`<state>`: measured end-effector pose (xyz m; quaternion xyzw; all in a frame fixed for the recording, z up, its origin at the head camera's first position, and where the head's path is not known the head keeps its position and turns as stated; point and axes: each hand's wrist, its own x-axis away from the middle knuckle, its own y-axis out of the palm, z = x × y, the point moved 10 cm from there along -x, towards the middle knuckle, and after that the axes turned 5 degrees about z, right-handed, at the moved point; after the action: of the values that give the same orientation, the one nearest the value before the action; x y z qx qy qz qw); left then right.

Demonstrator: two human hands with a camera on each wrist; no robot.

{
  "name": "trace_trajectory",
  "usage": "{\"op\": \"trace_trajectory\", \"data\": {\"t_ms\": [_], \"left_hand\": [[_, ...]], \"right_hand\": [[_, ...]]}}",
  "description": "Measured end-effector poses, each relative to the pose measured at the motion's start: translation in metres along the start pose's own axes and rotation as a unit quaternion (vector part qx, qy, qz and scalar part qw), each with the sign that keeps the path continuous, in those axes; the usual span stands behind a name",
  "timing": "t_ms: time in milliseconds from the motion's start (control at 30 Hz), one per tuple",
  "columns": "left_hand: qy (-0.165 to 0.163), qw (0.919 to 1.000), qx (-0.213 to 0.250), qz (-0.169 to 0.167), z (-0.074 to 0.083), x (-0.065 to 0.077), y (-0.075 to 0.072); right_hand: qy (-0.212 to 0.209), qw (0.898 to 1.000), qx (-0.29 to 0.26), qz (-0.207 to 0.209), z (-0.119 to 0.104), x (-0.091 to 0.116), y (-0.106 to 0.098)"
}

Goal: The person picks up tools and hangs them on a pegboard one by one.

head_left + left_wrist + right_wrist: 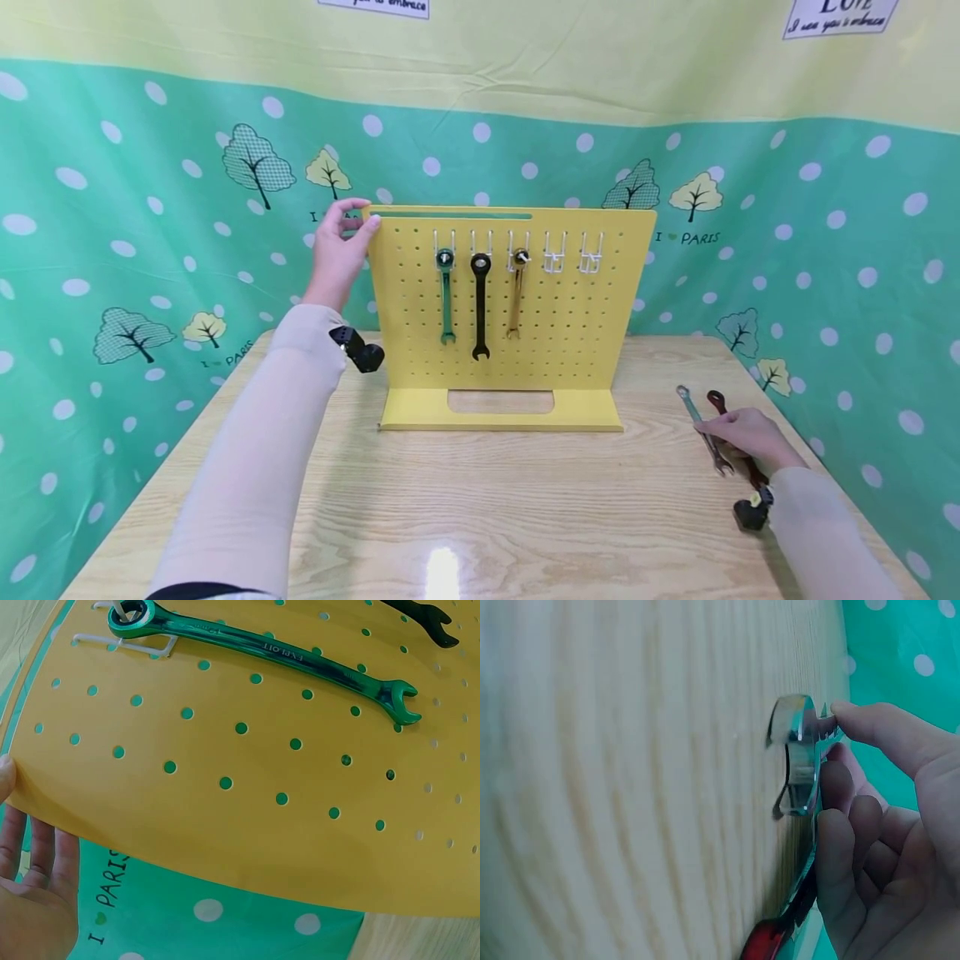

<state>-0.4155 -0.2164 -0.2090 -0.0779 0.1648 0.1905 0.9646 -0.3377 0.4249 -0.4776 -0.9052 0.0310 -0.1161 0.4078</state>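
Note:
My left hand (341, 254) grips the top left corner of a yellow pegboard (570, 333), thumb in front and fingers behind. On the board's white hooks hang a green combination wrench (447, 300), a black one (481, 308) and a gold one (517, 300), ring ends up. At the right of the table, my right hand (750, 437) pinches a pale teal combination wrench (691, 407) between thumb and fingers, its open end toward me. A dark red wrench (717, 402) lies right beside it, partly hidden under the hand.
Two more white hooks (554, 254) sit on the board's right side. The pegboard stands upright on a yellow base (420, 412) with a cutout. Wood-grain tabletop (525, 500) runs in front, and a green dotted curtain (862, 317) hangs behind and at both sides.

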Motion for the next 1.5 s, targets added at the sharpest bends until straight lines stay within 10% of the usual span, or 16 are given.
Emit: {"op": "trace_trajectory", "data": {"t_ms": [1500], "left_hand": [[0.001,1.0,0.006,-0.002,-0.001,-0.001,0.001]], "right_hand": [[-0.016,0.998,-0.059,-0.003,-0.007,0.006,-0.003]]}}
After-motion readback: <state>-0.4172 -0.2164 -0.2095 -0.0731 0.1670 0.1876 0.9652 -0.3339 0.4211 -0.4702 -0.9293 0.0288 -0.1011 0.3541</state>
